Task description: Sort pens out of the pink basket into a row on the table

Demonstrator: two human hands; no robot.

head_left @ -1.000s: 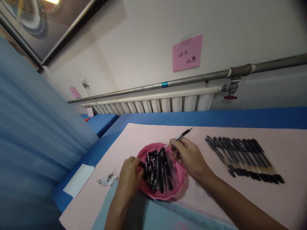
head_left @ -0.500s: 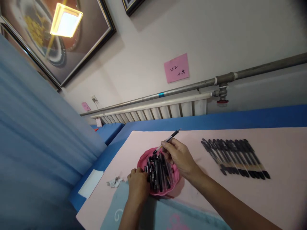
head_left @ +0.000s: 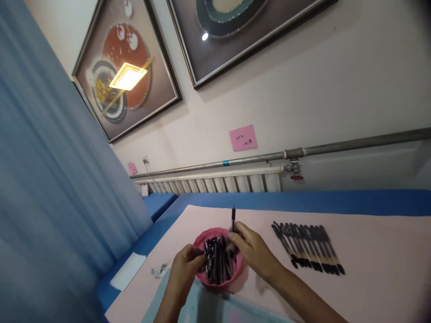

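My right hand (head_left: 252, 246) is closed around a pen (head_left: 233, 218), whose dark grip and tip point up. It is held over the right side of a round pink basket (head_left: 201, 237) with a wavy rim. Inside the basket lies a heap of black and clear pen parts (head_left: 217, 262). At the basket's left rim, my left hand (head_left: 184, 269) has thumb and fingers pinched together; something small and dark shows at the fingertips, too blurred to name. To the right, several black-capped pens (head_left: 308, 246) lie side by side in a slanted row.
Pink paper (head_left: 377, 255) covers much of the blue table (head_left: 353, 200). A light-blue cloth (head_left: 188, 309) lies at the near edge. Crumpled white scrap (head_left: 160, 270) and a white sheet (head_left: 128, 270) are on the left, beside a blue curtain (head_left: 57, 179). A radiator (head_left: 208, 185) runs behind.
The view has tilted upward. In my right hand the pen has turned from slanted to nearly upright. My left hand has gone from resting over the basket's rim to a pinch.
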